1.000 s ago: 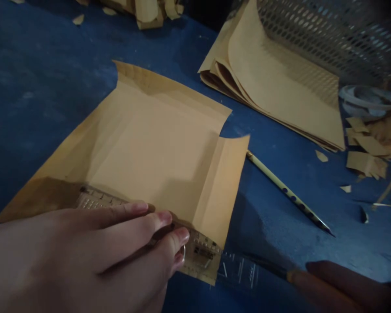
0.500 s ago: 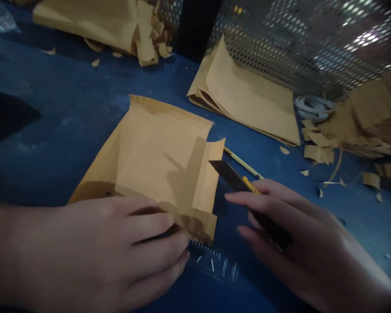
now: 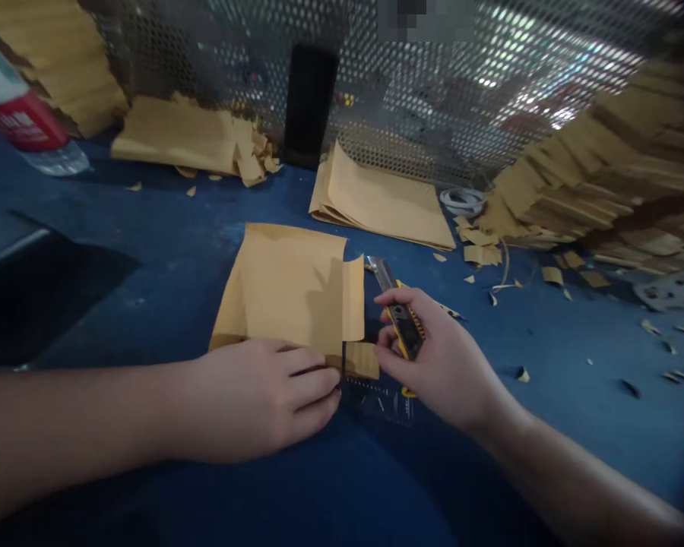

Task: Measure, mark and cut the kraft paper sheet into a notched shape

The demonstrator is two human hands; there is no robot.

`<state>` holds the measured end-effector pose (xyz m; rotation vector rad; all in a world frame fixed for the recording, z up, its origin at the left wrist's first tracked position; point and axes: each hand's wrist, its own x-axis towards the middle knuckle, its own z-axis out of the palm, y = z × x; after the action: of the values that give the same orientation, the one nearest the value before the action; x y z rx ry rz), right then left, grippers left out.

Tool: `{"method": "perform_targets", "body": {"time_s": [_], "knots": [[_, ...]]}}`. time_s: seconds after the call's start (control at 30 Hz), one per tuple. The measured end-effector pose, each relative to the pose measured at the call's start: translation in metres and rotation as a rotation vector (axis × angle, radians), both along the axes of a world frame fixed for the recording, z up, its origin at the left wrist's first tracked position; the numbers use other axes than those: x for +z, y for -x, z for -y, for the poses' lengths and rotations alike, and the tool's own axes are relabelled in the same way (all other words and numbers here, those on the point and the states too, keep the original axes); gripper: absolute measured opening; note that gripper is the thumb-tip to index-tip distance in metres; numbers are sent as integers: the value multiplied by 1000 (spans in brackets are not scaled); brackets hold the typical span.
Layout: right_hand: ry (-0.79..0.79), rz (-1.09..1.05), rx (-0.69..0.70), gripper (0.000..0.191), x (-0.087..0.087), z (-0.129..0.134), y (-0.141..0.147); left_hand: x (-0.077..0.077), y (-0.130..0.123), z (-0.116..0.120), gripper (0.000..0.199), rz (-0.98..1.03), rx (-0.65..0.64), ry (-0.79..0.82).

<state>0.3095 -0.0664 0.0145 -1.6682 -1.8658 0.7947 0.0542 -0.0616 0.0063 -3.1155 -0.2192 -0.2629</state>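
A sheet of brown kraft paper (image 3: 296,289) with folded edges and a side flap lies on the blue table. My left hand (image 3: 267,399) is closed over its near edge, fingers bent and pressed together; their tips are partly hidden. From under these fingers a clear plastic ruler (image 3: 396,410) sticks out to the right. Wrapped around a yellow and black utility knife (image 3: 406,327), my right hand (image 3: 444,365) is just right of the paper. The knife's blade is out and points up and away, apart from the flap. Behind the knife lies a slim pale pencil (image 3: 451,311), mostly covered.
Folded brown paper (image 3: 384,201) rests against a perforated metal panel (image 3: 410,91). A dark phone-like slab (image 3: 311,106) leans there too. Paper stacks (image 3: 609,167) rise at right, near a white coil (image 3: 463,202). A red-labelled bottle (image 3: 28,121) stands at left. Scraps are scattered about.
The view has tilted up and drawn back, bringing the bottle and more paper stacks into sight. My right hand has turned, showing the knife's side. My left hand stays on the paper.
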Motion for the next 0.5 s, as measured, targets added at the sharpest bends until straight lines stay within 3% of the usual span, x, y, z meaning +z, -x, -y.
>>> {"method": "perform_targets", "body": {"time_s": [0.13,0.3,0.4,0.5], "knots": [[-51,-36,-65,44,6,-1,-13,3,2,-2,37,3,-4,26],[-93,-160,-46,41,28,6,-36,6,1,-4,49,73,40,79],[-151,-226,-46,42,40,15,-28,9,2,-2,52,169,88,152],[-171,-276,-20,44,47,23,-2,15,4,6,54,228,113,240]]}}
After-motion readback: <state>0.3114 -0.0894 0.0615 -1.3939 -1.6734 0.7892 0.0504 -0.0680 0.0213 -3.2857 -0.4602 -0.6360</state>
